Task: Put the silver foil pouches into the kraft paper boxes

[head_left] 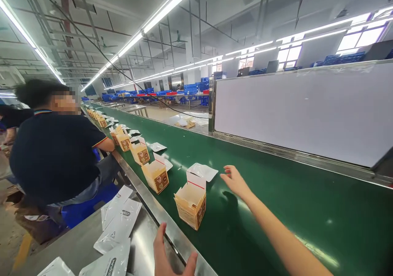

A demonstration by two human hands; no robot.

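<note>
Steel ledge (76,247) carries white pouches (119,227) beside the open, empty left hand (167,257). On the green belt (276,210), the right hand (235,180), fingers spread, reaches near a white pouch (202,171) behind an open carton (190,204). Farther cartons (156,176) trail past a seated co-worker (52,153).

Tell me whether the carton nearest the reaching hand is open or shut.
Open. The nearest carton stands upright on the green belt with its top flap raised, and the inside looks empty. The right hand hovers beside it, not touching.
</note>
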